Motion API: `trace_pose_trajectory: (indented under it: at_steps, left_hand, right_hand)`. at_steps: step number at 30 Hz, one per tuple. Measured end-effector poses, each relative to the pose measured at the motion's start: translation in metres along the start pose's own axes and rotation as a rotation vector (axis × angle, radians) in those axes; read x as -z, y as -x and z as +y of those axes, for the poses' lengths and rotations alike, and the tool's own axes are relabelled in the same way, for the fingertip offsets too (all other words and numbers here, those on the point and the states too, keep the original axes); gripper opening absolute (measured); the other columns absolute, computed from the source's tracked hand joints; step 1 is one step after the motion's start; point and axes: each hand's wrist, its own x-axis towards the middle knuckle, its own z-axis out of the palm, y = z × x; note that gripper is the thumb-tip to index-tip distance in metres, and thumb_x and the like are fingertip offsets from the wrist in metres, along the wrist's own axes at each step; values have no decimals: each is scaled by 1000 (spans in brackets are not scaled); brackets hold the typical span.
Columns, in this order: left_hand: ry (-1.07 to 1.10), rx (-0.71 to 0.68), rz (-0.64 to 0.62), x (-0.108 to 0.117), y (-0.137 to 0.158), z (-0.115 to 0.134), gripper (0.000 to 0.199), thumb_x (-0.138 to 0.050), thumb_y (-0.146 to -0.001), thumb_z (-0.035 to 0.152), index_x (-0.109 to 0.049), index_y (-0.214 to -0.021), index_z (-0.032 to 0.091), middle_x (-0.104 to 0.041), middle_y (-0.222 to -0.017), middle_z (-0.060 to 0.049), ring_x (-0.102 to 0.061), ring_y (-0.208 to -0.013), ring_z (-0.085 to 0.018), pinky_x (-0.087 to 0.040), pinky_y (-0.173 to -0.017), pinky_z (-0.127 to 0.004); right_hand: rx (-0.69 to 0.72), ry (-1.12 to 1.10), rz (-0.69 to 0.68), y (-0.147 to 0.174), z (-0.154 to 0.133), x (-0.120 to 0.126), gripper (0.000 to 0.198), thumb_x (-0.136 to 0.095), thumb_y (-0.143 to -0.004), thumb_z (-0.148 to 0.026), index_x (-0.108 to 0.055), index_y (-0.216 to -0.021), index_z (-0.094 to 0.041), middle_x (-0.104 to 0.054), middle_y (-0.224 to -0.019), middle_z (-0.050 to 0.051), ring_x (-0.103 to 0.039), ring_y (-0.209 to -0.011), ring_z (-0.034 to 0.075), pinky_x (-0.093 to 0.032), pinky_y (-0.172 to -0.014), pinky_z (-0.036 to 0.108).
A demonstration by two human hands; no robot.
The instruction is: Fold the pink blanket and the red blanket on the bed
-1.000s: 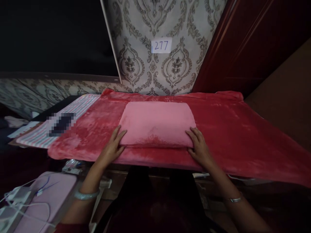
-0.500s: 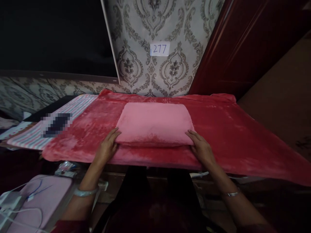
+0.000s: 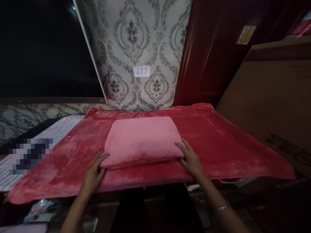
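Observation:
A soft pink pillow (image 3: 143,136), roughly rectangular, lies flat on a red plush blanket (image 3: 218,145). Its near edge is thick and darker pink. My left hand (image 3: 93,173) is at the near left corner, fingers on top and thumb at the front. At the near right corner, my right hand (image 3: 190,158) has its fingers over the top and its thumb against the front edge. The pillow's underside is hidden.
A dark television screen (image 3: 43,48) stands at the left by a patterned wall (image 3: 132,35) bearing a card marked 277 (image 3: 141,71). A striped cloth (image 3: 60,127) with a pixelated patch lies left. A large cardboard box (image 3: 272,97) stands right, beside dark red wood panelling (image 3: 206,58).
The view has turned right and tipped up, so the blanket and pillow sit lower and further left. Both hands stay at the pillow's near corners, and the right fingers look more spread.

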Motion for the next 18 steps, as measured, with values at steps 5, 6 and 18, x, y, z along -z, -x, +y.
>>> trace_pose_trajectory:
  at_steps: [5, 6, 18]
  left_hand:
    - [143, 113, -72, 13, -3, -5, 52, -64, -75, 47, -72, -122, 26, -67, -138, -7, -53, -139, -32, -39, -120, -50]
    - [196, 152, -109, 18, -5, -7, 55, -66, -74, 50, -72, -123, 27, -66, -140, -6, -51, -140, -33, -37, -121, -51]
    - [618, 626, -54, 21, -71, 27, 52, -68, -79, 55, -75, -116, 19, -70, -133, -11, -57, -135, -29, -42, -119, -46]
  right_hand:
    - [12, -69, 8, 0, 9, -6, 79, -57, -77, -13, -47, -153, -29, -35, -165, 9, -43, -146, 29, -45, -114, 48]
    - [7, -110, -1, -1, 11, -5, 79, -58, -77, -16, -46, -154, -28, -34, -165, 9, -40, -148, 29, -42, -117, 49]
    - [-567, -901, -198, -62, 33, 16, 45, -58, -87, -54, -67, -116, -21, -75, -117, 13, -73, -100, 30, -59, -87, 48]
